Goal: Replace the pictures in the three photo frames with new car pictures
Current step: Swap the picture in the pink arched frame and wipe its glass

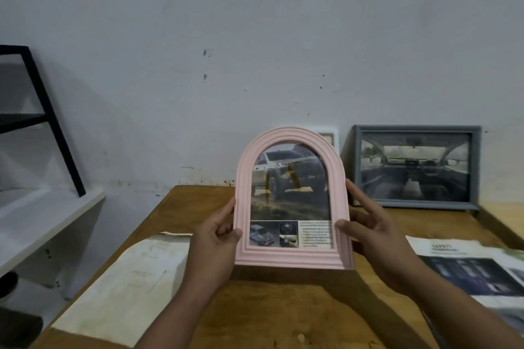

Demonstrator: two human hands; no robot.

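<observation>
A pink arched photo frame [293, 257] is held upright above the wooden table [283, 314], facing me, with a car picture behind its glass. My left hand [215, 238] grips its left edge and my right hand [368, 235] grips its right edge. A grey rectangular frame [415, 129] with a car-interior picture leans on the wall at the back right. Just behind the pink frame, a white frame [332, 136] shows only its top corner.
A car brochure page [476, 266] lies on the table at the right. A pale sheet of paper [127, 283] lies at the left. A white shelf [42, 224] and a black metal rack [54, 127] stand left of the table.
</observation>
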